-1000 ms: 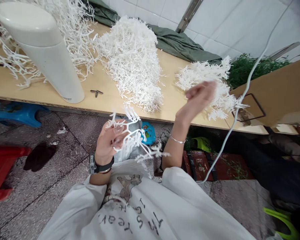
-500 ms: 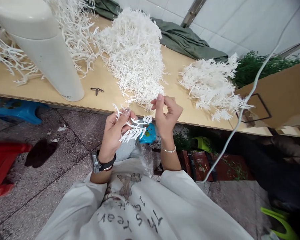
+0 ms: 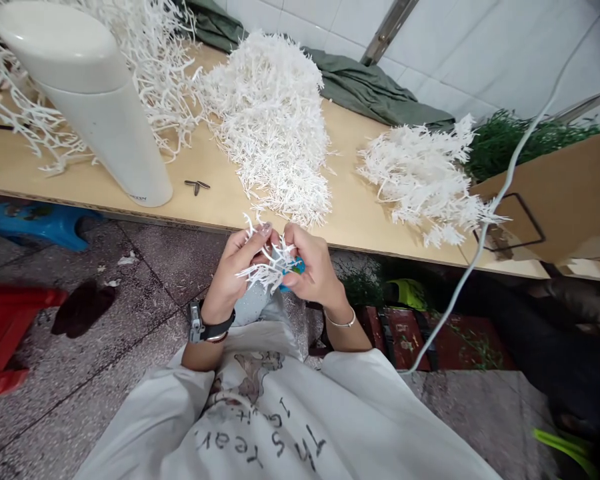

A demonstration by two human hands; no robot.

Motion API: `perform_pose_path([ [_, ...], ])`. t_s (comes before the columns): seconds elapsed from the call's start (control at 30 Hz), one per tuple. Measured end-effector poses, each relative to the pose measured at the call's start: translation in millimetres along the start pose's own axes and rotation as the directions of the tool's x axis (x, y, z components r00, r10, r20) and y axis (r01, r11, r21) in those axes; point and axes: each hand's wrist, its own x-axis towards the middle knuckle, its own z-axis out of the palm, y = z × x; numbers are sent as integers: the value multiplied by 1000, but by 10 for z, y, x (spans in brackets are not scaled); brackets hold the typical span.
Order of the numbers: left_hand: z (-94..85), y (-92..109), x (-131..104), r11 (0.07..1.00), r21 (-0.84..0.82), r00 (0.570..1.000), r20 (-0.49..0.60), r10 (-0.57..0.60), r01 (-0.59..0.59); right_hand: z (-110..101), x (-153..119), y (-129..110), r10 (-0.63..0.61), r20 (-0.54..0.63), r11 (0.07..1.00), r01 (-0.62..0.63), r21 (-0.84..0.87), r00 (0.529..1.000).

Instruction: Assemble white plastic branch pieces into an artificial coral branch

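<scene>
My left hand (image 3: 235, 263) pinches a white branched plastic sprig (image 3: 267, 270) just off the table's front edge. Curled around the right side of the same sprig is my right hand (image 3: 313, 263), its fingertips close to the left thumb; their exact contact is partly hidden. Beyond the hands lies a large heap of short white sprig pieces (image 3: 280, 127). To its right rests a smaller pile of white sprigs (image 3: 420, 177). Longer white branches (image 3: 165, 80) spread over the table at the left.
A tall white bottle (image 3: 100, 113) stands at the table's left, with a few seeds (image 3: 197, 185) beside it. A pale cable (image 3: 497, 200) hangs across the right side, before a cardboard box (image 3: 570, 193). Blue (image 3: 43, 223) and red (image 3: 10, 340) stools stand on the floor.
My right hand has come down and left from the edge of the heap to the sprig. My left hand keeps its hold, nearly in place.
</scene>
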Motion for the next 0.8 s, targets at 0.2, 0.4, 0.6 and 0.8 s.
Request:
perform_pose_path([
  [0.2, 7, 97, -11, 994, -63, 969, 233, -76, 93, -25, -41, -12, 188, 320, 914, -285, 290, 929],
  [0.4, -22, 82, -52, 966, -142, 910, 389, -146, 215, 166, -155, 61, 359, 232, 479, -392, 786, 904],
  [0.6, 95, -38, -94, 977, -170, 966, 244, -84, 128, 250, -170, -28, 252, 117, 217, -174, 960, 961],
  [0.8, 267, -173, -213, 940, -327, 981, 189, -32, 94, -47, 22, 59, 141, -470, -30, 478, 878, 871],
])
